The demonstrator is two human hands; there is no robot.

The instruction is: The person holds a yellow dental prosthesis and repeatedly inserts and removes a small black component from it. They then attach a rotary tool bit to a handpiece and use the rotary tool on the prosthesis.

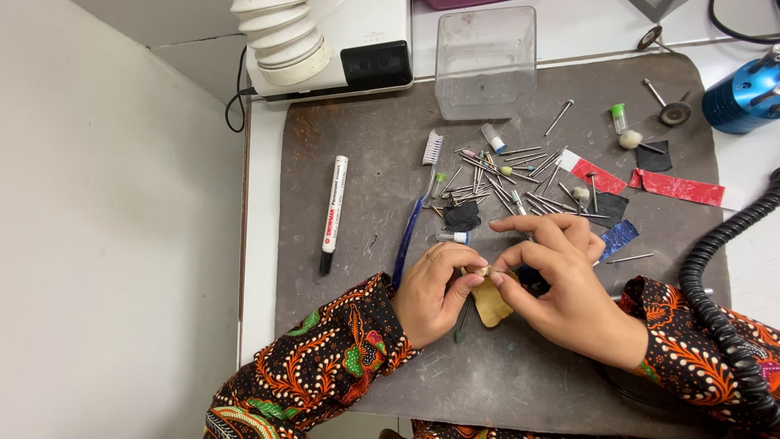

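A grey work mat [366, 146] covers the bench [260, 244], and most of what lies on it sits beyond the hands. A loose heap of thin metal burs [508, 183] is scattered across the middle, too tangled to count. To its left lies one blue-handled toothbrush [414, 219], its bristles pointing away, and further left one white marker pen [333, 213] with a black cap. One clear plastic box [485, 61] stands at the far edge of the mat. Two red strips of paper [678, 187] lie to the right, with a small blue scrap [619, 237] and a few black scraps near them. A black ribbed hose [715, 301] curves down the right side over the patterned sleeve, and a blue metal cylinder [743, 93] sits at the far right corner. Nothing lies between the camera and the hands.

Both hands meet near the middle of the mat, close to the person. The left hand [431, 297] and the right hand [565, 280] have their fingers pinched together on one small tan piece [490, 302], flat and rounded, held just above the mat. A thin pale tip shows between the fingertips at its top, too small to identify
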